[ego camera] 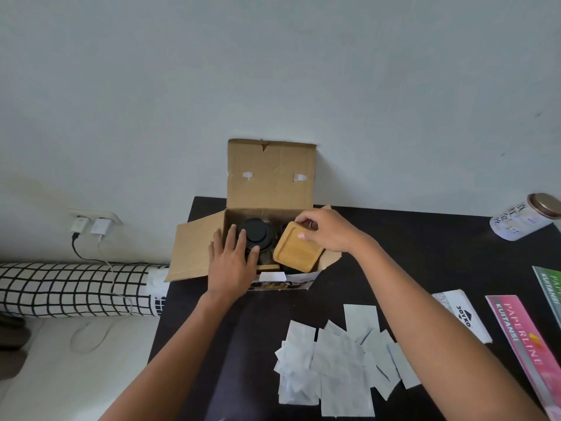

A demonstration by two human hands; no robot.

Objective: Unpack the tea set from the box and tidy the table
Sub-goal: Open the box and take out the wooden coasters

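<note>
frame centre — right hand (328, 232) pinches wooden tray (296, 250) over open box (270, 189); left hand (232, 262) spread flat on black lid (256, 233).

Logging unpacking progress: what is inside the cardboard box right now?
Inside the cardboard box sits a round black lid, apparently a teapot's, under the left hand. The right hand grips a tilted wooden tray, which covers whatever lies beneath it.

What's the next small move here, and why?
Probably lift the wooden tray clear of the box: the right hand already grips its far edge, it sits tilted over the opening, and the left hand rests on the black-lidded teapot.
</note>
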